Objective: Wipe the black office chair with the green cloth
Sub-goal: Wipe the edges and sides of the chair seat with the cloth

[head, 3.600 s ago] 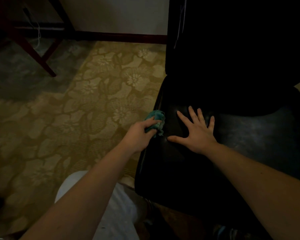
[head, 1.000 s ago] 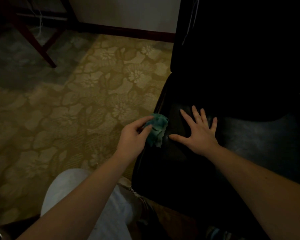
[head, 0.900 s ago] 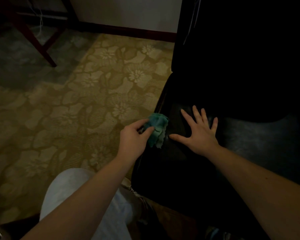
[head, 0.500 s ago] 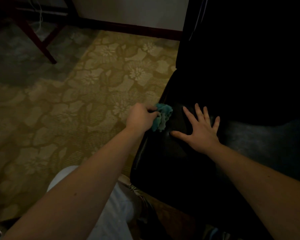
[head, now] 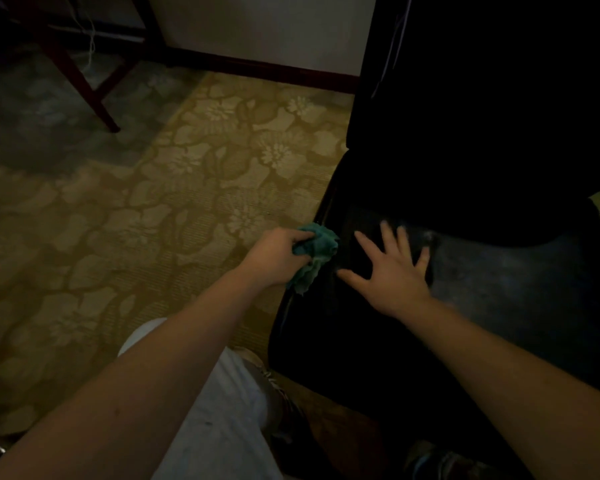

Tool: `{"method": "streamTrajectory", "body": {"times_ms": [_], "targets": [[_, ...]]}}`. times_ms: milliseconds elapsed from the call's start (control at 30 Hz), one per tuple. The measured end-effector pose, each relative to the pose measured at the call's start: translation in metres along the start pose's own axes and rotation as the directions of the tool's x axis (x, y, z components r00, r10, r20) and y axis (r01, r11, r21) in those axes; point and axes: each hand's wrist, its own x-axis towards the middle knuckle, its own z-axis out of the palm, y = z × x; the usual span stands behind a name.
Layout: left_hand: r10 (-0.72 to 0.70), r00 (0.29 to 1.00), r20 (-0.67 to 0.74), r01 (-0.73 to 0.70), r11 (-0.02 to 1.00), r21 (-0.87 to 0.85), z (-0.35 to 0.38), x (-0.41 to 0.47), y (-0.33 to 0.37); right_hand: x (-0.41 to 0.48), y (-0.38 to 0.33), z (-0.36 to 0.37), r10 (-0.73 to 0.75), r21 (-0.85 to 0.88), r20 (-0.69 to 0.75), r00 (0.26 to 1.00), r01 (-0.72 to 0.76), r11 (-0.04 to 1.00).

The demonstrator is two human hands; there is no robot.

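Observation:
The black office chair fills the right side of the view, its seat in front of me and its dark backrest rising behind. My left hand grips a bunched green cloth and holds it against the seat's left edge. My right hand lies flat on the seat with its fingers spread, just right of the cloth. Part of the cloth hangs down over the seat's side.
Patterned yellow carpet covers the floor to the left. Dark red wooden furniture legs stand at the top left, and a dark baseboard runs along the wall. My knee in light trousers is at the bottom.
My left hand with the cloth slid away from me along the seat's left edge, then back a little toward me. My right hand stayed flat on the seat.

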Motion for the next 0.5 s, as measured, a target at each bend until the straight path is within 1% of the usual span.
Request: {"method": "streamTrajectory", "body": {"times_ms": [67, 133, 167, 267, 367, 433, 500], "targets": [[-0.003, 1.0, 0.01, 0.002, 0.998, 0.063, -0.007, 0.004, -0.001, -0.01, -0.006, 0.007, -0.007, 0.02, 0.034, 0.999, 0.007, 1.0], [0.007, 1.0, -0.008, -0.006, 0.995, 0.101, -0.012, 0.009, -0.006, -0.012, -0.005, 0.008, -0.017, 0.034, 0.043, 0.999, 0.016, 0.999], [0.005, 1.0, -0.003, -0.004, 0.996, 0.087, -0.013, 0.009, -0.009, -0.011, -0.004, 0.007, -0.02, 0.04, 0.052, 0.998, 0.018, 0.999], [0.002, 1.0, 0.018, -0.002, 1.0, -0.028, -0.007, 0.005, -0.016, -0.01, -0.001, 0.007, -0.026, 0.037, 0.091, 0.996, 0.023, 0.999], [-0.032, 0.998, -0.055, 0.027, 0.996, -0.089, 0.001, -0.001, -0.011, -0.01, -0.001, 0.009, -0.033, 0.025, 0.086, 0.996, 0.031, 0.999], [-0.097, 0.987, -0.126, 0.091, 0.994, -0.055, 0.006, 0.0, 0.001, -0.011, 0.0, 0.01, -0.036, 0.019, 0.075, 0.997, 0.035, 0.999], [-0.161, 0.963, -0.215, 0.169, 0.986, 0.016, 0.011, 0.005, 0.015, -0.011, 0.001, 0.012, -0.041, 0.013, 0.074, 0.996, 0.04, 0.999]]}}
